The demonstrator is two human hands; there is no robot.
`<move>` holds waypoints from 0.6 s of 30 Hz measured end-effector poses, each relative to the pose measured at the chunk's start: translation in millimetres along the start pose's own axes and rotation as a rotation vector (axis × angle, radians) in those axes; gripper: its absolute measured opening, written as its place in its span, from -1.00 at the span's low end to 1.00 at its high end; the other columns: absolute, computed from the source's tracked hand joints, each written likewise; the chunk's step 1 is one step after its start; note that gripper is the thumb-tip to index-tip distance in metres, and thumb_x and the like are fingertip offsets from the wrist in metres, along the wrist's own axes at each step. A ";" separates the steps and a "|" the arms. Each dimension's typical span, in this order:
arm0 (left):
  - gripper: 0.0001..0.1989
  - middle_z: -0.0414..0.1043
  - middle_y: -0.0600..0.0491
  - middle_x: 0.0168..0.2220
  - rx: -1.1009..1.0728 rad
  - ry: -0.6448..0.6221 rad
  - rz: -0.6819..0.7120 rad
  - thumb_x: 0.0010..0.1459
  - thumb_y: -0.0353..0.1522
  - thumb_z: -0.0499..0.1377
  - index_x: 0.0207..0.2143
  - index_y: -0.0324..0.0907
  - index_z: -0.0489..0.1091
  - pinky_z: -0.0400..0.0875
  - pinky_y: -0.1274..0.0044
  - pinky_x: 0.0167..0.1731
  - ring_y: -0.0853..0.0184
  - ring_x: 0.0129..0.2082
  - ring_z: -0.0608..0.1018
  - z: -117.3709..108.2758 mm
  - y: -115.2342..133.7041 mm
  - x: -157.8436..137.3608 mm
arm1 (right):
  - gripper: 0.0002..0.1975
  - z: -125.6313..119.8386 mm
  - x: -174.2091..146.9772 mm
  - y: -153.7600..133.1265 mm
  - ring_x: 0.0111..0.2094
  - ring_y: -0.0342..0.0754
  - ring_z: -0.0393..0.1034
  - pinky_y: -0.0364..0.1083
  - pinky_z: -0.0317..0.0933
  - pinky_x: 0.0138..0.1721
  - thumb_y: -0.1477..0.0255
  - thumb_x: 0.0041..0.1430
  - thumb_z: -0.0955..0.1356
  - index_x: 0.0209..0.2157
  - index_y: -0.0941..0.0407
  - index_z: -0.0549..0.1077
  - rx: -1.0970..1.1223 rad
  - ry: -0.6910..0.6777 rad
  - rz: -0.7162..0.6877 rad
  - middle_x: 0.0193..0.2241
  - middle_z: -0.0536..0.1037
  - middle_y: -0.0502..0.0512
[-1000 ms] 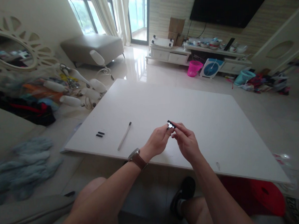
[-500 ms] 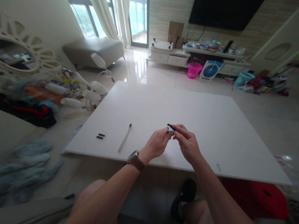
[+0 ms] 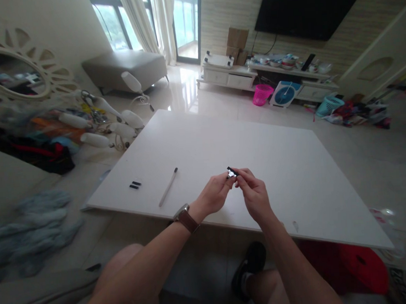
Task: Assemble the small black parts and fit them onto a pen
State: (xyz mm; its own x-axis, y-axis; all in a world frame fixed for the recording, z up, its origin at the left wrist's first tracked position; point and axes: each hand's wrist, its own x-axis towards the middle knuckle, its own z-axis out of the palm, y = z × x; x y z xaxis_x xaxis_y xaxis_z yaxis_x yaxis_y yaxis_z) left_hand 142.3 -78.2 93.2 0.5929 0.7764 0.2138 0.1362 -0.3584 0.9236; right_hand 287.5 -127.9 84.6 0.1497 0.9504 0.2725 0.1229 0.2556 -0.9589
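White table [image 3: 295, 173], living room. Left hand [image 3: 213, 194] and right hand [image 3: 253, 194] pinch one small black-and-metal clip [image 3: 231, 172], possibly a binder clip: light, stiff, slippery; grip its edges.

Soft daylight from the window [image 3: 152, 16] glares off the floor [image 3: 184, 86]; edges bend and blur, centre sharp.

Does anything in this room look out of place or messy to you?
Yes. A light fitting with white glass shades lies on the floor left of the white table, among heaped clothes. Toys and baskets litter the floor at the right. On the table, both hands pinch a small black clip; nothing there looks spilled.
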 end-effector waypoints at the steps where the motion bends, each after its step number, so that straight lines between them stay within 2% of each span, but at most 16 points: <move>1: -0.60 0.36 0.10 -0.45 -0.017 -0.003 -0.009 0.37 -0.14 -0.09 -0.38 -0.21 0.31 0.17 0.56 -0.39 0.42 -0.44 0.34 0.9 -0.1 0.0 | -0.75 -0.4 0.2 -0.3 -0.18 -0.05 0.35 -0.04 0.29 -0.20 0.31 0.33 0.33 -0.01 -0.08 0.56 -0.010 0.000 -0.008 -0.13 0.46 0.04; 9: -0.61 0.25 0.13 -0.49 -0.140 -0.003 -0.050 0.35 -0.13 -0.06 -0.42 -0.21 0.25 0.11 0.58 -0.44 0.45 -0.47 0.23 3.7 -6.8 -1.5 | -0.73 4.1 -3.0 -11.0 -0.08 -0.01 0.36 0.00 0.26 -0.07 0.35 0.37 0.29 0.01 -0.06 0.55 -0.192 0.018 -0.092 -0.14 0.47 0.07; 14: -0.57 0.21 0.14 -0.50 -0.194 -0.009 -0.076 0.33 -0.06 -0.05 -0.41 -0.20 0.26 0.10 0.58 -0.45 0.46 -0.49 0.20 0.8 -4.1 -1.7 | -0.70 1.5 -3.9 -18.2 -0.08 0.00 0.37 0.00 0.27 -0.11 0.35 0.36 0.27 0.06 -0.07 0.52 -0.183 -0.011 -0.088 -0.10 0.47 0.07; 18: -0.57 0.14 0.17 -0.54 -0.259 -0.014 -0.086 0.32 -0.05 -0.01 -0.44 -0.20 0.23 0.06 0.59 -0.49 0.48 -0.52 0.16 0.6 -0.6 -1.6 | -0.72 -0.8 -2.4 -19.8 -0.10 0.00 0.38 -0.02 0.29 -0.17 0.34 0.34 0.30 0.02 -0.07 0.54 -0.145 0.003 -0.081 -0.08 0.48 0.08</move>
State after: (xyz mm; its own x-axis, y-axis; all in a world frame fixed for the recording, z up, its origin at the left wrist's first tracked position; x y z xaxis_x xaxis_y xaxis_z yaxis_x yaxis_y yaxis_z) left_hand 141.7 -79.6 92.1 0.5994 0.7900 0.1287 -0.0202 -0.1458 0.9891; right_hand 285.5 -135.4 103.0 0.1365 0.9274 0.3484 0.2753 0.3023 -0.9126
